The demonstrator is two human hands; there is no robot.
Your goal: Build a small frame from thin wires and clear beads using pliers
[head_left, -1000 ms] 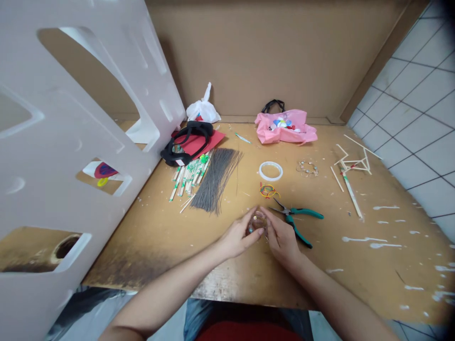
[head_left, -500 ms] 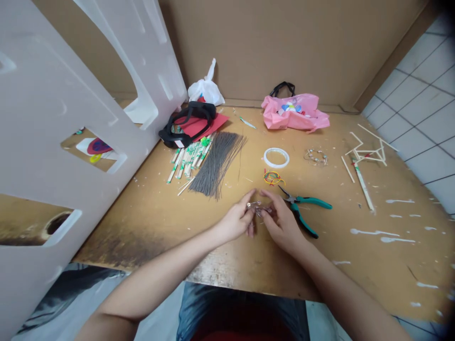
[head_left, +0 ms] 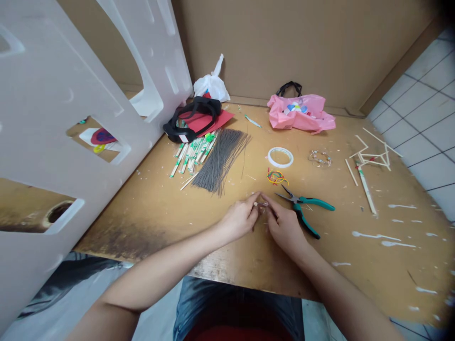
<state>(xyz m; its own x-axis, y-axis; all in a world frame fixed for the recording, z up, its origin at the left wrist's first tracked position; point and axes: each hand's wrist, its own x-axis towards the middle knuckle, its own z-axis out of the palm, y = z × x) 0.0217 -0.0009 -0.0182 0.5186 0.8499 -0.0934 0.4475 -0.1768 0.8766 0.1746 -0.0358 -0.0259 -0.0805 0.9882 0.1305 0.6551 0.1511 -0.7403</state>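
Between my two hands is a small, shiny piece of wire with beads (head_left: pixel 262 204), partly covered by fingers. My left hand (head_left: pixel 239 218) pinches its left side, and my right hand (head_left: pixel 286 228) pinches the other side. The index fingertips come together just above it. Right beside my right hand lie long-nose pliers (head_left: pixel 297 206) with teal handles, their jaws and handles spread. Farther up the table is a beaded wire ring (head_left: pixel 320 158). Coloured rubber bands (head_left: pixel 277 177) and a roll of white tape (head_left: pixel 280 157) lie beyond my fingertips.
Left of centre are a bundle of grey wires (head_left: pixel 221 163), wrapped chopsticks (head_left: pixel 190 156), red paper (head_left: pixel 223 121) and a black headset strap (head_left: pixel 171 130). A pink bag (head_left: pixel 277 118) and a white bag (head_left: pixel 216 85) sit at the back. Joined sticks (head_left: pixel 373 161) lie right. A white plastic panel (head_left: pixel 106 94) stands left.
My hands have drawn closer together, index fingertips now meeting, and the beaded wire piece shows less. The whole view has shifted slightly.
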